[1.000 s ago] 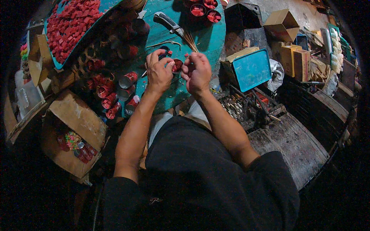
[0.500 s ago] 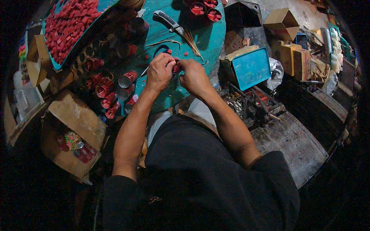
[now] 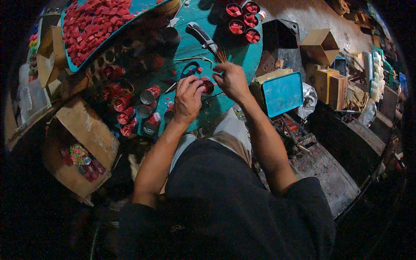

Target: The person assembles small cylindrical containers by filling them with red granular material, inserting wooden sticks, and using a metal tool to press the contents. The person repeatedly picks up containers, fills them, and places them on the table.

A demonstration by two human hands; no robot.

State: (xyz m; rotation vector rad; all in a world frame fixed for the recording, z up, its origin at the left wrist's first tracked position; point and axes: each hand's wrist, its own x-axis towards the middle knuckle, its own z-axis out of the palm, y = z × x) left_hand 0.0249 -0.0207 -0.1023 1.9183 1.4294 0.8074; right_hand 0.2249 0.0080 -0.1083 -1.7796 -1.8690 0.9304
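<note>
My left hand [image 3: 189,100] is closed around a small red can [image 3: 208,86] above the teal table [image 3: 208,108]. My right hand [image 3: 234,82] is to the right of it, fingers bent over the lower ends of a bundle of thin brown sticks [image 3: 222,56]. Whether it grips a stick is hidden. Beyond the hands lies a utility knife [image 3: 201,35] with a grey and black handle, its front end by the sticks. Scissors [image 3: 187,69] with a black handle rest just past my left hand, partly covered by it. A bent twig [image 3: 194,59] lies between scissors and knife.
Several cans filled with red pieces [image 3: 236,27] stand at the far right of the table. Red and silver cans [image 3: 150,95] crowd the left side. A blue tray [image 3: 97,30] heaped with red chunks is far left. A blue lid [image 3: 282,94] and cardboard boxes [image 3: 320,45] are at right.
My hands, close together before, have parted. The right hand has moved right onto the sticks' lower ends. The left still holds the red can. The whole view has shifted, showing more filled cans.
</note>
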